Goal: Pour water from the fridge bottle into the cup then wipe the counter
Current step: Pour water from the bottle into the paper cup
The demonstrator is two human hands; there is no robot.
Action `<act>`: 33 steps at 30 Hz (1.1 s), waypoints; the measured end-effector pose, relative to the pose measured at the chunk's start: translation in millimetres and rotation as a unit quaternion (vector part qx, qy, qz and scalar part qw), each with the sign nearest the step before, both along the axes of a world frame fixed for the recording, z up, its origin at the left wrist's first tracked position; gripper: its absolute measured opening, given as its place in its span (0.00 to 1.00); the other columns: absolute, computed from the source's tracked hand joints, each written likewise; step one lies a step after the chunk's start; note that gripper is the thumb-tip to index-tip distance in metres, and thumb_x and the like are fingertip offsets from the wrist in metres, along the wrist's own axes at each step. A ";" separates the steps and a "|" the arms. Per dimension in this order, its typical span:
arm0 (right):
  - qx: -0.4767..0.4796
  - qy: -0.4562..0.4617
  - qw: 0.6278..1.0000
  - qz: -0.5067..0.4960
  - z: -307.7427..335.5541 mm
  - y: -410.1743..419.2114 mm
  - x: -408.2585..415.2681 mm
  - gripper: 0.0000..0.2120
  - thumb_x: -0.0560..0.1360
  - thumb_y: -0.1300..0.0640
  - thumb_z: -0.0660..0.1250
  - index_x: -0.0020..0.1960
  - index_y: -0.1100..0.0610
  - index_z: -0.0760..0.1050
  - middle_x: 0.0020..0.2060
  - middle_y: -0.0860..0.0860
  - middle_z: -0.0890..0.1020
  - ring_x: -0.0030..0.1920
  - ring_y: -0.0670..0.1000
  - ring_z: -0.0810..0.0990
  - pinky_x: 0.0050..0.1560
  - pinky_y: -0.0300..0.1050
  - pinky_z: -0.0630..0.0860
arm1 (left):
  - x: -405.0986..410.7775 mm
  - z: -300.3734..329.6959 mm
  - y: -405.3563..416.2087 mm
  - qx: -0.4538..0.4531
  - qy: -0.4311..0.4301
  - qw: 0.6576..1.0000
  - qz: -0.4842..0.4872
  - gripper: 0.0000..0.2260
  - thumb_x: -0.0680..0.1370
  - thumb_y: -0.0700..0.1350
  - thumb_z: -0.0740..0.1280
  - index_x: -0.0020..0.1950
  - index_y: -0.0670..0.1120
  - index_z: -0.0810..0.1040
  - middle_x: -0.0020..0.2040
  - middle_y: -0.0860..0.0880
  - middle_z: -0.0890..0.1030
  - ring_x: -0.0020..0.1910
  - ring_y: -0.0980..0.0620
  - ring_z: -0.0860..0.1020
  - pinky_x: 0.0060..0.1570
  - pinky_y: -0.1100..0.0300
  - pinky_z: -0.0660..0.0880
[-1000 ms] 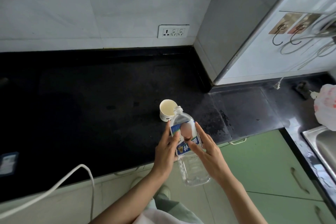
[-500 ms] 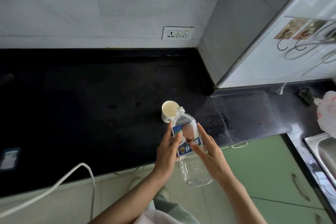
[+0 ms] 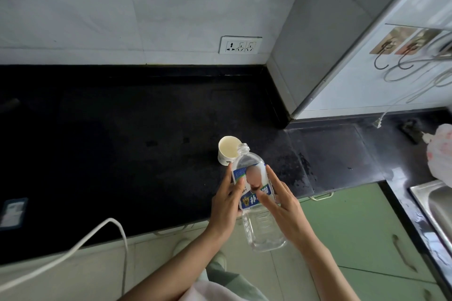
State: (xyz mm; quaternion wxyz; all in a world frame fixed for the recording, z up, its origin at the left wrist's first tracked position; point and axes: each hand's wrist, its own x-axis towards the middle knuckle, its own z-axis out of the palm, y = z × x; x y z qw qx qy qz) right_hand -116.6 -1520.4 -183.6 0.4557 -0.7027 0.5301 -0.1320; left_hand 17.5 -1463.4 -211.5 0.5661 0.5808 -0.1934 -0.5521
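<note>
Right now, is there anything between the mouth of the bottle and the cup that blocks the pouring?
Nothing visible does. The bottle, held in the left hand and right hand, has no cap, and its mouth is at the rim of the open cup.

At centre frame you see a clear, glossy plastic bottle (image 3: 254, 198) with a paper-look label, a matt paper cup (image 3: 228, 150), and the polished black stone surface (image 3: 122, 142).
</note>
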 end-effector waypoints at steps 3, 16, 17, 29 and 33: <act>-0.001 0.002 1.000 0.002 0.6 -0.6 0.5 0.31 0.71 0.38 0.63 0.71 0.31 0.54 0.62 0.40 0.72 0.60 0.37 0.72 0.53 0.25 0.66 | 0.7 0.6 -0.5 0.004 -0.001 1.000 -0.005 0.22 0.80 0.55 0.61 0.71 0.70 0.61 0.55 0.60 0.82 0.52 0.62 0.81 0.44 0.60 0.80; -0.005 0.010 1.000 0.002 -2.3 -1.5 0.1 0.30 0.75 0.42 0.64 0.73 0.33 0.54 0.62 0.39 0.72 0.60 0.38 0.73 0.53 0.27 0.66 | 1.7 -2.3 -2.8 0.000 0.001 1.000 -0.006 0.22 0.80 0.55 0.61 0.72 0.69 0.61 0.52 0.64 0.82 0.52 0.60 0.82 0.52 0.48 0.81; -0.005 0.010 1.000 0.002 -2.7 -1.4 0.2 0.30 0.76 0.42 0.64 0.73 0.33 0.55 0.61 0.39 0.72 0.59 0.38 0.73 0.52 0.26 0.66 | 1.8 -2.6 -2.9 0.001 0.001 1.000 -0.007 0.22 0.80 0.55 0.61 0.72 0.69 0.61 0.52 0.63 0.82 0.52 0.60 0.82 0.52 0.48 0.81; 0.002 0.015 1.000 0.006 -6.7 -1.6 0.8 0.30 0.75 0.40 0.64 0.73 0.31 0.54 0.62 0.39 0.71 0.60 0.39 0.74 0.53 0.26 0.65 | 2.1 -5.8 -1.9 0.011 0.005 1.000 -0.008 0.20 0.81 0.54 0.61 0.71 0.69 0.62 0.58 0.58 0.81 0.53 0.58 0.82 0.48 0.54 0.82; 0.000 0.019 1.000 0.007 -8.4 -2.5 0.7 0.31 0.74 0.39 0.63 0.73 0.32 0.55 0.61 0.40 0.72 0.58 0.38 0.74 0.51 0.25 0.66 | 2.3 -5.6 -1.4 0.015 0.006 1.000 -0.010 0.20 0.81 0.54 0.61 0.71 0.70 0.62 0.56 0.59 0.82 0.53 0.58 0.82 0.46 0.56 0.81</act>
